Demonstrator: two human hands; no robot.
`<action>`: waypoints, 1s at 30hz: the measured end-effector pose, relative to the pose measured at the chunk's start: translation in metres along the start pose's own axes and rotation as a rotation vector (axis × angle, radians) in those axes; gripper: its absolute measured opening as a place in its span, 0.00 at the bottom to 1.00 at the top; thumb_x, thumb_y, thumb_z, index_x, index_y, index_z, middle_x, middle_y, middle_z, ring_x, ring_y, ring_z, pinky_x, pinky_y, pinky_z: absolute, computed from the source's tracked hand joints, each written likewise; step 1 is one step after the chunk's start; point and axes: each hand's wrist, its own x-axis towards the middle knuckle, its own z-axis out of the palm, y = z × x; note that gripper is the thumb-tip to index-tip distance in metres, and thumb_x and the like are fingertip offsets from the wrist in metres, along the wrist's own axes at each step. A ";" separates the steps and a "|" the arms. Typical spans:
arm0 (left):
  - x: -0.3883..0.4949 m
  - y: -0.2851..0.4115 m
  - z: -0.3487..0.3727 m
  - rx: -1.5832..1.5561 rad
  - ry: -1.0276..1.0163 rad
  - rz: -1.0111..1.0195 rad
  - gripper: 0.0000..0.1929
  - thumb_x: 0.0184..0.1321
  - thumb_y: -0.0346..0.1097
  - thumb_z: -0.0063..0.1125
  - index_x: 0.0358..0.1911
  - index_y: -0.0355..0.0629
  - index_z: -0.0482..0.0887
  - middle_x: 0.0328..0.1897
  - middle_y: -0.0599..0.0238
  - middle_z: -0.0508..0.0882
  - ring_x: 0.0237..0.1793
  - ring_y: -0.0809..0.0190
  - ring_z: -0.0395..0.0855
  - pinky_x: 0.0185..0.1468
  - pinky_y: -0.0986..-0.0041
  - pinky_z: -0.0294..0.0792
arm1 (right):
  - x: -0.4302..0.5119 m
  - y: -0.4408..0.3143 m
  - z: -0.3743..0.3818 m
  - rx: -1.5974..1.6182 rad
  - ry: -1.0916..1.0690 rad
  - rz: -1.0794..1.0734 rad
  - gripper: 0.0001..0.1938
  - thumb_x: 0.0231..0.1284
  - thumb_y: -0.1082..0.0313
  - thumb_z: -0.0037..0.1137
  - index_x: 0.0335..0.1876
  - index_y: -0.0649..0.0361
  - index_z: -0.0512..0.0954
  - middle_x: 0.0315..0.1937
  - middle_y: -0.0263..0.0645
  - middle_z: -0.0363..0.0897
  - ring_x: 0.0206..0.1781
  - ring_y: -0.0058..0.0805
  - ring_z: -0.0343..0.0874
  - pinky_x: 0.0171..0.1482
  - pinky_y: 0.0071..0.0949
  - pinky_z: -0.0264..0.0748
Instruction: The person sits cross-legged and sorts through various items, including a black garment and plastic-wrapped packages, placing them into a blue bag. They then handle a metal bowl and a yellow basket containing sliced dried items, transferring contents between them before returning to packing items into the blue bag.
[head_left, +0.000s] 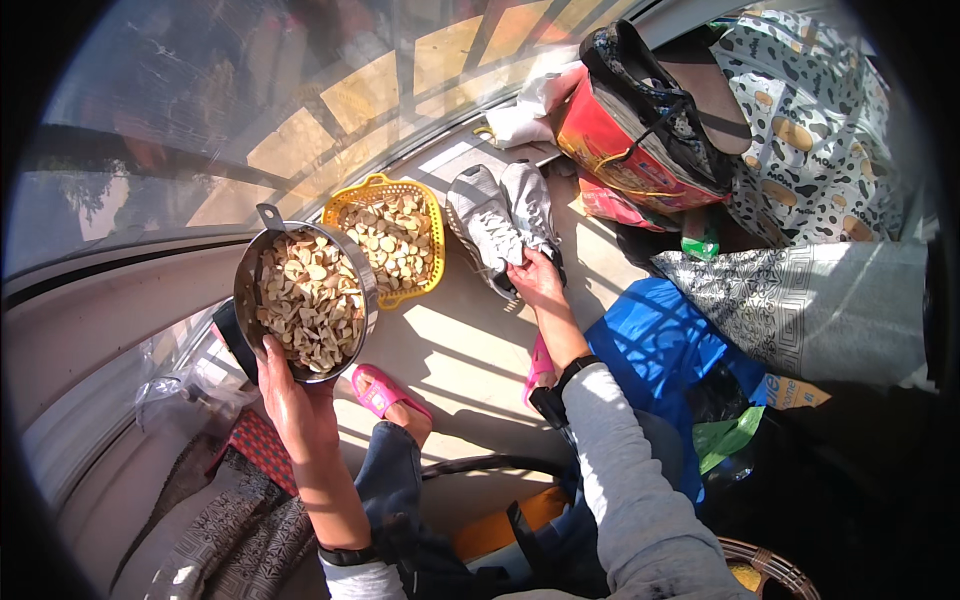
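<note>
My left hand (289, 394) grips a round steel pan (370, 300) by its near rim, the thumb over the edge. Pale, dried-looking slices (311, 300) of some food fill much of it. Beside the pan, a yellow plastic basket (437, 255) holds more pale slices (397, 240). My right hand (537, 277) pinches the near end of a pair of grey sneakers (487, 217), which stand side by side by the window. Its fingertips are partly hidden against the shoes.
Windows (225, 97) curve along the far left. To the right, a dark shoe (645, 97) lies on a red bag (607, 142), near a patterned white cover (810, 135) and a blue bag (645, 322). My feet wear pink slippers (379, 390) on the sunlit floor (450, 345).
</note>
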 end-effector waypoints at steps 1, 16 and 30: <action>0.000 0.001 0.001 -0.004 -0.004 0.006 0.24 0.71 0.46 0.46 0.67 0.47 0.62 0.64 0.58 0.72 0.58 0.49 0.78 0.49 0.49 0.79 | 0.000 0.000 -0.001 -0.051 -0.021 0.011 0.12 0.60 0.70 0.57 0.49 0.58 0.73 0.45 0.39 0.78 0.51 0.35 0.75 0.55 0.37 0.72; -0.012 0.006 0.006 0.024 0.045 0.033 0.25 0.69 0.45 0.50 0.66 0.43 0.64 0.64 0.57 0.73 0.58 0.51 0.77 0.52 0.50 0.78 | -0.015 0.005 -0.041 -1.882 0.301 -0.769 0.25 0.50 0.51 0.62 0.53 0.54 0.74 0.53 0.45 0.76 0.57 0.45 0.74 0.56 0.50 0.69; -0.016 -0.003 0.029 0.053 -0.007 0.062 0.25 0.70 0.44 0.49 0.64 0.39 0.65 0.62 0.55 0.75 0.58 0.53 0.78 0.54 0.57 0.78 | -0.007 0.039 -0.031 -1.480 -0.084 -0.954 0.29 0.54 0.71 0.55 0.64 0.61 0.65 0.56 0.52 0.70 0.57 0.50 0.72 0.59 0.41 0.69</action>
